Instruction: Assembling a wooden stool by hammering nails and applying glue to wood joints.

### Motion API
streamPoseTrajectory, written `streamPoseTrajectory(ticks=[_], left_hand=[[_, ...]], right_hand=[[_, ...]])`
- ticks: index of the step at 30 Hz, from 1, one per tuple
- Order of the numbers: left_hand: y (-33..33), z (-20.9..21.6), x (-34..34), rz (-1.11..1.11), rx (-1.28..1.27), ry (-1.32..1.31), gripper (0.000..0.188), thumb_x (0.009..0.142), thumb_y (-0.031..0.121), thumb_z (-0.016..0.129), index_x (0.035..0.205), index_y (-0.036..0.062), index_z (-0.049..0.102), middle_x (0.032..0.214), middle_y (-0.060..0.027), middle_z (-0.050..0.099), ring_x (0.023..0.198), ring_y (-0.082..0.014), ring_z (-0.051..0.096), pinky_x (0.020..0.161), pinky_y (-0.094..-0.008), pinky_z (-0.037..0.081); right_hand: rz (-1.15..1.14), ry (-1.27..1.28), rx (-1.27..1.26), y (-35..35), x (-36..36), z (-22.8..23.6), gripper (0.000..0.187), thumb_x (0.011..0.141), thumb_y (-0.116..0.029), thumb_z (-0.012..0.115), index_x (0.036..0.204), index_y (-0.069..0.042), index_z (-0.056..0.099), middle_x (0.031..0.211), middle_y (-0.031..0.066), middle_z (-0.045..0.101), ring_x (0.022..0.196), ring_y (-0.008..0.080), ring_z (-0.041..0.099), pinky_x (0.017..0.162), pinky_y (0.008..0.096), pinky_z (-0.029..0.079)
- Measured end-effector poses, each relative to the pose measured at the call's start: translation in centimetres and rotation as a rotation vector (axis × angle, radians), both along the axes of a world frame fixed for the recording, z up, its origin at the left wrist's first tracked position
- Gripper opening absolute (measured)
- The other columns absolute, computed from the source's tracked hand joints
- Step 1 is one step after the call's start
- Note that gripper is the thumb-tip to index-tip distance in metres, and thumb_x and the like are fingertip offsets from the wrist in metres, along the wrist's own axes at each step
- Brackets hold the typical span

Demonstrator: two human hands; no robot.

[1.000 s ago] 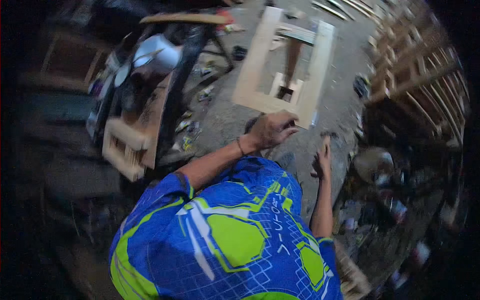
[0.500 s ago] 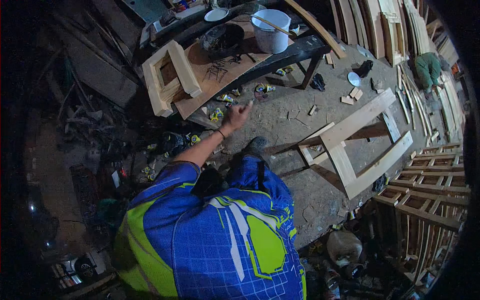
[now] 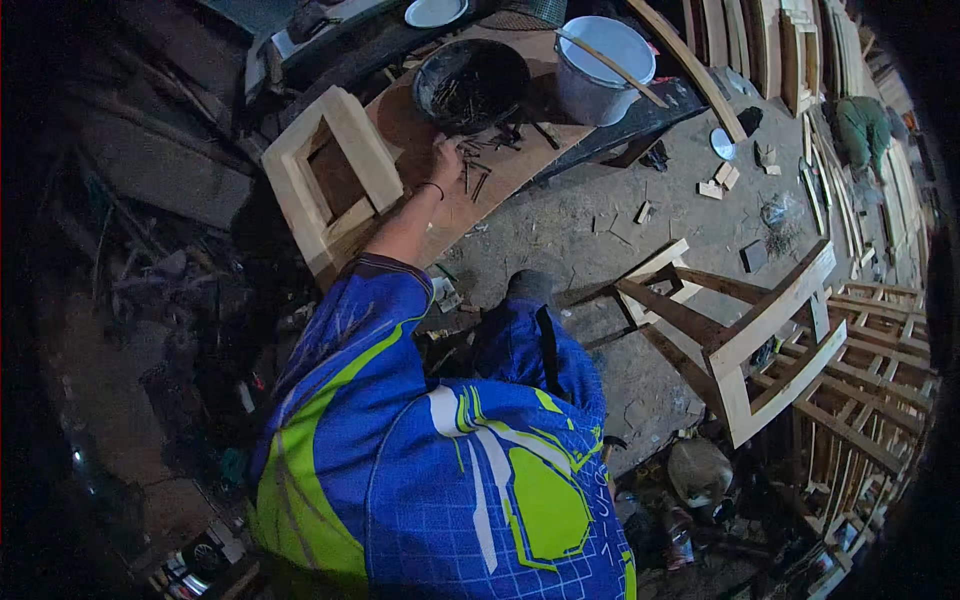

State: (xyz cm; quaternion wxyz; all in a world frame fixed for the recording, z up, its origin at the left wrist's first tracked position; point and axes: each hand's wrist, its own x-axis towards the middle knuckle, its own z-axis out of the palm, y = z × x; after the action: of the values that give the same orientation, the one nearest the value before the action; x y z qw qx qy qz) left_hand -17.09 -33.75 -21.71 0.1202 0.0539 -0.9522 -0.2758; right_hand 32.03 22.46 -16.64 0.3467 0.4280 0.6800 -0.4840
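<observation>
My left hand (image 3: pixel 447 162), with a dark band at the wrist, rests on the brown board of the worktable (image 3: pixel 480 205). Its fingers look bunched together beside loose dark nails (image 3: pixel 478 172); whatever they hold is hidden. Just beyond the hand sits a round black pan (image 3: pixel 470 82) with many more nails in it. To the left of my forearm a pale wooden frame (image 3: pixel 292 190) lies on the table. My right hand is out of sight behind my blue and lime shirt.
A white bucket (image 3: pixel 600 85) with a stick across it stands at the table's far right. On the floor to the right is a wooden stool-like frame (image 3: pixel 735 340). Stacked wooden frames (image 3: pixel 850 400) line the right side, and a person in green (image 3: pixel 862 130) bends there.
My left hand has moved from above the floor in front of the table onto the board beside the nails. The view has shifted, and the floor frame appears lower and farther right.
</observation>
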Motion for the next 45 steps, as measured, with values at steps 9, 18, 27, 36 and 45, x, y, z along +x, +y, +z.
streamPoseTrajectory(ticks=[9, 18, 27, 36, 45], left_hand=[[-1.4, 4.2, 0.4, -0.056, -0.293, -0.12, 0.022, 0.084, 0.016, 0.065, 0.105, 0.0116, 0.071, 0.098, -0.0183, 0.064, 0.089, -0.0416, 0.063, 0.077, -0.0485, 0.052], [6.2, 16.9, 7.8, 0.071, 0.904, -0.375, 0.022, 0.092, 0.018, 0.069, 0.111, 0.0072, 0.066, 0.095, -0.0078, 0.072, 0.068, -0.0138, 0.063, 0.06, -0.0288, 0.05], [22.2, 25.0, 9.5, -0.465, 1.554, -0.525, 0.026, 0.098, 0.019, 0.063, 0.119, 0.0033, 0.062, 0.103, -0.0097, 0.07, 0.074, -0.0102, 0.064, 0.06, -0.0221, 0.051], [39.7, 24.3, 11.8, -1.134, 1.167, -0.248, 0.013, 0.091, 0.004, 0.068, 0.102, -0.0001, 0.073, 0.102, -0.0061, 0.069, 0.088, -0.0133, 0.065, 0.078, -0.0258, 0.053], [46.2, 19.4, 10.5, -1.296, 0.911, -0.389, 0.014, 0.093, 0.004, 0.065, 0.104, -0.0023, 0.072, 0.097, -0.0076, 0.071, 0.082, -0.0109, 0.068, 0.072, -0.0241, 0.057]], right_hand=[[-0.059, -0.015, 0.024, -3.4, 1.1, 1.3, 0.044, 0.094, -0.049, 0.061, 0.1, -0.005, 0.057, 0.063, 0.0068, 0.055, 0.049, 0.0187, 0.054, 0.044, 0.0363, 0.044], [-0.207, -0.027, 0.062, -3.9, 8.1, 0.7, 0.042, 0.095, -0.046, 0.061, 0.094, -0.005, 0.057, 0.063, 0.0062, 0.055, 0.049, 0.0187, 0.054, 0.043, 0.036, 0.044], [-0.514, 0.035, 0.256, 3.4, 16.6, -1.2, 0.035, 0.095, -0.039, 0.062, 0.09, -0.004, 0.057, 0.062, 0.0063, 0.056, 0.049, 0.0185, 0.055, 0.045, 0.0361, 0.044], [-0.479, 0.489, 0.799, 1.2, 7.1, 10.7, 0.035, 0.095, -0.03, 0.063, 0.113, 0.0, 0.06, 0.076, 0.0074, 0.058, 0.066, 0.0179, 0.056, 0.061, 0.0345, 0.046], [-0.463, 0.654, 0.708, -4.3, -6.6, 23.5, 0.041, 0.096, -0.018, 0.061, 0.132, -0.001, 0.051, 0.08, 0.0038, 0.057, 0.066, 0.0113, 0.054, 0.058, 0.0291, 0.045]])
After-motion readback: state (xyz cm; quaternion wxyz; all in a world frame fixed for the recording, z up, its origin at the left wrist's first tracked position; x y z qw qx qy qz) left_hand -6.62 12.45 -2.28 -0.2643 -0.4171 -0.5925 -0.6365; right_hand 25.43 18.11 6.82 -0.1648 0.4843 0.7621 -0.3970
